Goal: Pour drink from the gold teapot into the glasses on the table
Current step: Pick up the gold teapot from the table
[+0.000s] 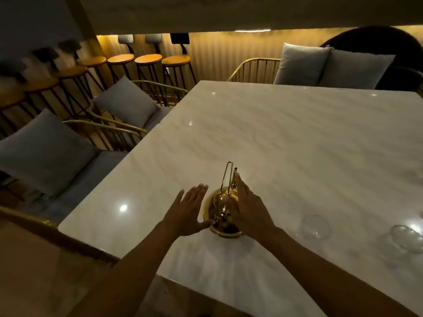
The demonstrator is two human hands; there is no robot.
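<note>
Dim amber light falls on a white marble table (286,133) ringed by gold wire chairs (109,126) with grey cushions (126,104); bar stools (148,59) line the back wall. Near the table's front edge stands the gold teapot (223,213), handle upright. Beside its left flank lies the left hand (190,211), fingers straight, thumb touching the base. Over the pot's right side rests the right hand (248,207), flat and extended. To the right, apart from the pot, stand clear glasses (315,226).

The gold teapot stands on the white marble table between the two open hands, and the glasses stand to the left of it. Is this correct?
Not quite. The head view shows the glasses to the right of the gold teapot, not the left. The rest holds: the teapot stands on the white marble table between the open left hand and right hand.
</note>
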